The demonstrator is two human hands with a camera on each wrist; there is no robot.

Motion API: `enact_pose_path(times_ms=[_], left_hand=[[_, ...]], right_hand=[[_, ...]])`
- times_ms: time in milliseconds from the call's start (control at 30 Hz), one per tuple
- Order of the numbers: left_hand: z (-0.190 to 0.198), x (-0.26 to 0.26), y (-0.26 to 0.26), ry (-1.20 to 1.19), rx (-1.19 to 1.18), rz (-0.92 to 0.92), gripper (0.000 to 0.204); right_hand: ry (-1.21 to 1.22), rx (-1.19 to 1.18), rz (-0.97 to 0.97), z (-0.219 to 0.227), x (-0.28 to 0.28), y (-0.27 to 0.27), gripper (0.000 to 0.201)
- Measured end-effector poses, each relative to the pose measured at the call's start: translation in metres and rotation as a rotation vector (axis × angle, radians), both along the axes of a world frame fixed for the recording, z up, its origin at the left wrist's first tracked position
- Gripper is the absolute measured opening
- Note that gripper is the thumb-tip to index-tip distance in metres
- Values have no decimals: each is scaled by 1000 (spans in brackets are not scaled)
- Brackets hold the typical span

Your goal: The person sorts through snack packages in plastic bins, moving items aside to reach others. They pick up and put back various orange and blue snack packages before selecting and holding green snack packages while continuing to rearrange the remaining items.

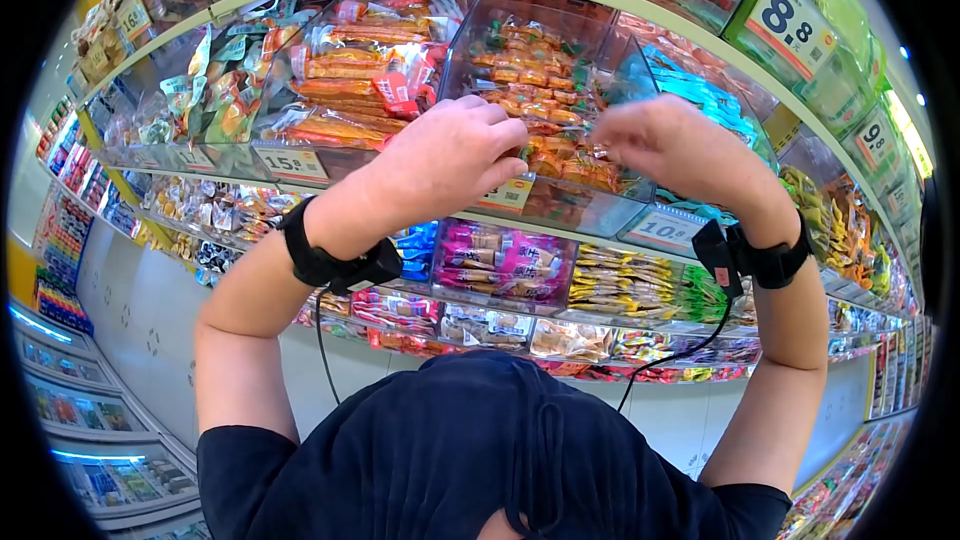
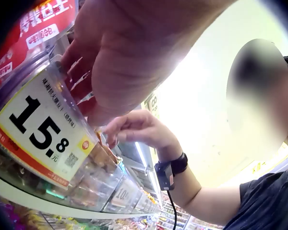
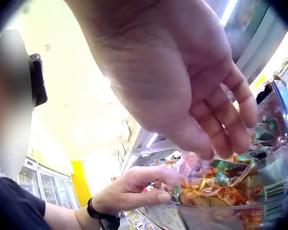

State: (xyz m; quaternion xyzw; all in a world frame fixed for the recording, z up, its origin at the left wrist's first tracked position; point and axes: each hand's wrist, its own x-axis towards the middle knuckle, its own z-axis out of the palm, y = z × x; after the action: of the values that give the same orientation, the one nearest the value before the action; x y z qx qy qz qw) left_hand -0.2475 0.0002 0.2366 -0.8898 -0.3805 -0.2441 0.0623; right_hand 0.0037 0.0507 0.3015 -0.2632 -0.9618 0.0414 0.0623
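Observation:
Small orange-brown snack packets (image 1: 535,70) fill a clear plastic bin (image 1: 570,205) on the shelf. At the bin's front left, my left hand (image 1: 450,155) reaches over the rim; in the right wrist view, the left hand (image 3: 134,189) has its fingers stretched over the packets (image 3: 216,191), fingertips right at one of them, thumb by the rim. My right hand (image 1: 680,145), slightly blurred, hovers over the bin's right side. Its fingers are loosely bent with nothing between them, as the right wrist view of the right hand (image 3: 158,81) shows.
Bins of long orange packs (image 1: 350,90) and blue packs (image 1: 700,95) flank this one. A shelf edge with price tags (image 1: 790,20) runs above. Lower shelves hold purple packs (image 1: 500,260) and yellow packs (image 1: 625,280). Cables (image 1: 680,355) hang from both wrist cameras.

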Motion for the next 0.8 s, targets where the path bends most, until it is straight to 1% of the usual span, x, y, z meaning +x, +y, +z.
enact_pose_path(times_ms=[67,167,267,300,400,500,600,633,700,733,800], left_hand=[[-4,2,-2,-11,31,10,21],[-7,0,-2,-6,31,7,17],[-8,-1,-2,-16,56,-10,17],[-9,-1,-2,-23,67,-16,17],[-10,-1,-4,-21,76,-10,17],[-12,-2,-5,-33,80,-12,17],[-15,-4,-2,-86,62,-42,17],[-15,-5,-2,-99,60,-47,17],[-14,-6,-1,-123,54,-56,18],[-11,-6,-1,-125,7,-38,18],[-5,-6,-1,-127,-86,-4,18]], right_hand=[[148,31,7,2,-18,4,11],[148,111,160,-19,-34,25,12],[-20,235,68,-25,-45,26,14],[-94,229,5,-24,-49,25,17],[-35,200,28,-28,-44,34,16],[82,165,-85,-16,-36,38,14],[95,12,-109,-7,-17,33,12],[103,-130,-179,-3,-13,26,11],[97,81,-84,-12,-1,29,9],[95,187,-37,-15,2,29,9],[-23,317,-76,-12,4,23,11]])
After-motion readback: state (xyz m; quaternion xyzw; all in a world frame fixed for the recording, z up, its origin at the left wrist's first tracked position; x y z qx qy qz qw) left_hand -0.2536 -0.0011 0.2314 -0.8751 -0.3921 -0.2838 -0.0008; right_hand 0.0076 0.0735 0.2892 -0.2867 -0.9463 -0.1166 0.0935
